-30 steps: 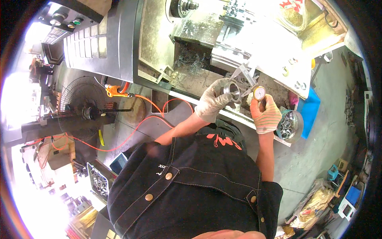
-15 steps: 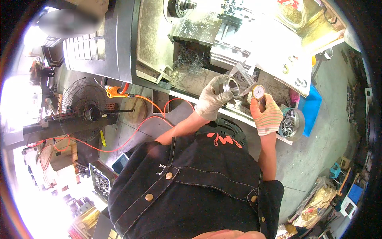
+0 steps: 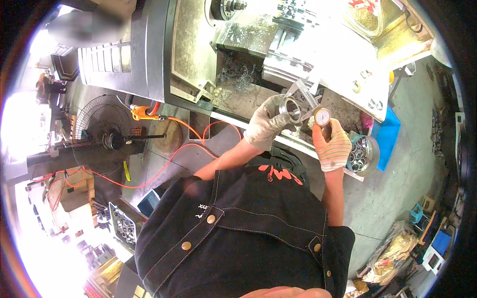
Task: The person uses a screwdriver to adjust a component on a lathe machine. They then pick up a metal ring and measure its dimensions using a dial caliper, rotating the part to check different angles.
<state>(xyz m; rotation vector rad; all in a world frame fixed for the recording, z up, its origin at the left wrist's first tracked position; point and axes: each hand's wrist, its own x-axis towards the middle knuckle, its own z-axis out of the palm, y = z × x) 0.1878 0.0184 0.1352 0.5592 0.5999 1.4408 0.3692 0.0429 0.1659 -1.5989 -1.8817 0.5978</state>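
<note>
My left hand [image 3: 266, 123], in a pale work glove, is closed round a shiny metal ring [image 3: 290, 110], its opening turned toward the right. A dial caliper [image 3: 305, 94] with a round, yellow-rimmed dial is gripped in my right hand [image 3: 333, 145], which wears a striped glove. The caliper's jaws reach to the ring's upper right rim; whether they touch it I cannot tell. Both hands are above the front edge of a lathe-like machine. Below and right of the right hand stands a round metal bowl [image 3: 366, 156] holding several metal rings.
A chuck [image 3: 227, 7] and a tool slide [image 3: 288, 37] sit inside the machine. Several loose rings lie on the bright panel [image 3: 365, 97] beside a blue bin [image 3: 389, 134]. At left are an orange air gun [image 3: 145, 112] with its hose, a fan [image 3: 102, 129] and a ring-filled tray [image 3: 122, 224].
Both hands keep nearly the same pose, with the ring and the caliper still held. The view has shifted very slightly.
</note>
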